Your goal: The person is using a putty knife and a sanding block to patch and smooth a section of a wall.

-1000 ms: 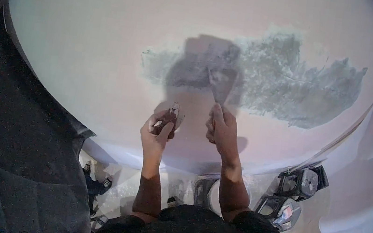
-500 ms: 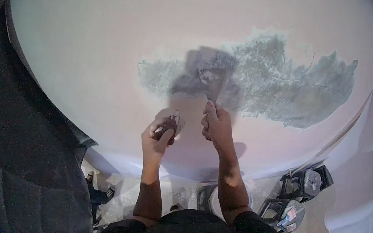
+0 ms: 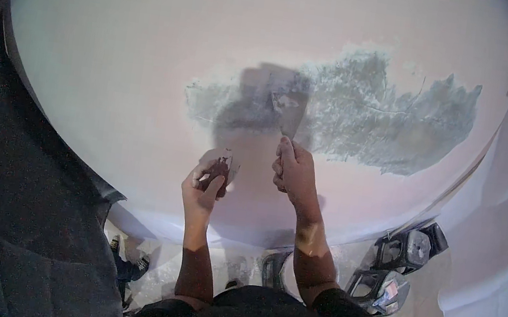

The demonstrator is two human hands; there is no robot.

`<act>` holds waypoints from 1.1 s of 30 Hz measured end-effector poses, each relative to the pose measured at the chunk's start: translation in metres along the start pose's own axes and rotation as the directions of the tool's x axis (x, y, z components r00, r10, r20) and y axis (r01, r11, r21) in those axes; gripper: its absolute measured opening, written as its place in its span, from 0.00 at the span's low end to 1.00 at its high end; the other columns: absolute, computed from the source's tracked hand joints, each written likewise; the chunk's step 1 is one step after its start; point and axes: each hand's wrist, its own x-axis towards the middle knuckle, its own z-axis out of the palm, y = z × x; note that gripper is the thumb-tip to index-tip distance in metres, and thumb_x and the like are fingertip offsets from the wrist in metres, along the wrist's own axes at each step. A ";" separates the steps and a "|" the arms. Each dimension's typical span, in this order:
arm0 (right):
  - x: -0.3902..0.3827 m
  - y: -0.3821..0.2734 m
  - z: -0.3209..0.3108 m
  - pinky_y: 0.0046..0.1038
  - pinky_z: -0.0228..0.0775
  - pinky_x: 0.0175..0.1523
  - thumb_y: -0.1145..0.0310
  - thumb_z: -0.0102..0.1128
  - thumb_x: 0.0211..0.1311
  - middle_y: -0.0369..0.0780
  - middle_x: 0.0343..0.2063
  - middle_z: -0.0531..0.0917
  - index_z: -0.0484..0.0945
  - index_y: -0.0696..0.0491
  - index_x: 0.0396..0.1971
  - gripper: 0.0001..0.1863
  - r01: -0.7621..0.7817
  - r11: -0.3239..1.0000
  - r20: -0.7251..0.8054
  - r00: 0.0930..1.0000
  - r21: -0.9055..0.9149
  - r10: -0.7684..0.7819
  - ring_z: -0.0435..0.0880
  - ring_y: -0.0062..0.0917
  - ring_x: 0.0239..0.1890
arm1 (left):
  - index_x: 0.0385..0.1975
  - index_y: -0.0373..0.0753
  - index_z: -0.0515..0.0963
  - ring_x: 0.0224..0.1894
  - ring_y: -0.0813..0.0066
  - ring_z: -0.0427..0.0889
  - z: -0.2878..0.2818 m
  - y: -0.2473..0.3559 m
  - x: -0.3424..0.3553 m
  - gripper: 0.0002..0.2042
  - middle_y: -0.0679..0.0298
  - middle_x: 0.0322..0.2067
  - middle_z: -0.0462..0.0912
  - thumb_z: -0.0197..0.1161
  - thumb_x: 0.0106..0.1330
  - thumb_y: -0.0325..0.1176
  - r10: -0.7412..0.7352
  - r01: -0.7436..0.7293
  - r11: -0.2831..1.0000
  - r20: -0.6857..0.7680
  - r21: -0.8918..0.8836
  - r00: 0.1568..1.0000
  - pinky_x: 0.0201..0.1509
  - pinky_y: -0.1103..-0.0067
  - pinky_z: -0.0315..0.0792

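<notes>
My right hand (image 3: pixel 297 172) is closed round the handle of a putty knife (image 3: pixel 290 115). Its broad, flared blade points up and away over a rough grey patch (image 3: pixel 369 113) on a large pale pinkish surface (image 3: pixel 148 35). Whitish filler shows on the blade near its far edge; whether that edge touches the patch I cannot tell. Lower and to the left, my left hand (image 3: pixel 199 191) grips a small dark reddish-brown piece with a whitish, smeared end (image 3: pixel 220 170); its kind is unclear. Shadow from my upper body and arms falls across the patch's left part.
Black stools (image 3: pixel 405 250) stand at the lower right, the nearer bearing small packages (image 3: pixel 389 293). Beside my right forearm is a round pale container (image 3: pixel 314 277). Dark sheeting (image 3: pixel 29 206) hangs at the left, white sheeting (image 3: pixel 486 272) at the right. A dark shoe (image 3: pixel 141 264) shows at the lower left.
My left hand has shifted slightly left and down with the reddish-brown piece. The right hand and putty knife stay nearly in place, while the shadow has slid left.
</notes>
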 end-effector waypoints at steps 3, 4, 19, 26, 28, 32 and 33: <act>0.000 -0.001 0.000 0.18 0.43 0.11 0.54 0.46 0.71 0.29 0.11 0.61 0.67 0.51 0.25 0.18 -0.044 0.999 -0.023 0.999 0.001 0.044 0.54 0.10 0.08 | 0.46 0.31 0.76 0.26 0.78 0.77 -0.002 0.001 0.001 0.13 0.62 0.35 0.80 0.60 0.60 0.19 -0.021 0.021 0.997 0.000 0.071 1.000 0.25 0.81 0.69; -0.001 -0.001 -0.001 0.17 0.44 0.11 0.54 0.47 0.71 0.29 0.11 0.61 0.67 0.50 0.25 0.18 -0.047 0.999 -0.028 0.999 -0.004 0.047 0.54 0.10 0.08 | 0.46 0.31 0.76 0.26 0.78 0.77 -0.003 0.002 0.002 0.14 0.62 0.35 0.80 0.60 0.60 0.19 -0.001 0.001 0.999 0.011 0.034 1.000 0.25 0.81 0.69; -0.006 -0.011 -0.001 0.17 0.44 0.12 0.55 0.46 0.71 0.29 0.12 0.61 0.67 0.52 0.26 0.17 -0.016 0.999 -0.038 0.999 -0.049 0.014 0.55 0.11 0.09 | 0.45 0.30 0.76 0.22 0.78 0.77 0.002 0.004 0.003 0.14 0.60 0.31 0.80 0.59 0.59 0.17 0.011 -0.010 1.000 -0.040 0.025 0.999 0.22 0.83 0.67; -0.004 -0.011 -0.004 0.18 0.46 0.11 0.56 0.47 0.71 0.30 0.12 0.62 0.67 0.53 0.26 0.17 -0.110 0.991 -0.054 0.993 -0.077 0.106 0.56 0.11 0.09 | 0.45 0.30 0.76 0.23 0.77 0.79 0.010 -0.001 0.006 0.14 0.59 0.32 0.81 0.60 0.58 0.17 0.050 -0.049 0.996 -0.019 0.071 0.999 0.22 0.84 0.69; -0.002 -0.009 -0.005 0.18 0.46 0.11 0.56 0.47 0.71 0.29 0.12 0.62 0.67 0.53 0.26 0.17 -0.031 0.994 -0.023 0.999 -0.101 0.029 0.57 0.11 0.09 | 0.45 0.30 0.76 0.23 0.77 0.79 0.012 -0.001 0.007 0.14 0.59 0.31 0.81 0.60 0.58 0.17 0.032 -0.030 0.998 -0.027 0.062 0.999 0.22 0.84 0.69; 0.003 -0.005 -0.002 0.18 0.48 0.12 0.55 0.49 0.70 0.29 0.13 0.62 0.67 0.52 0.26 0.17 -0.041 0.991 -0.072 0.997 -0.124 0.032 0.58 0.11 0.10 | 0.45 0.30 0.76 0.22 0.78 0.77 0.017 0.001 0.006 0.14 0.60 0.29 0.81 0.59 0.59 0.18 0.017 -0.017 1.000 -0.020 0.014 1.000 0.22 0.84 0.68; 0.003 -0.004 -0.002 0.18 0.48 0.12 0.55 0.49 0.70 0.29 0.13 0.62 0.67 0.52 0.26 0.17 -0.046 0.991 -0.069 0.997 -0.128 0.038 0.58 0.11 0.10 | 0.45 0.30 0.76 0.22 0.78 0.77 0.019 0.000 0.006 0.14 0.60 0.29 0.81 0.59 0.59 0.18 0.009 -0.009 1.000 -0.013 0.019 1.000 0.22 0.84 0.68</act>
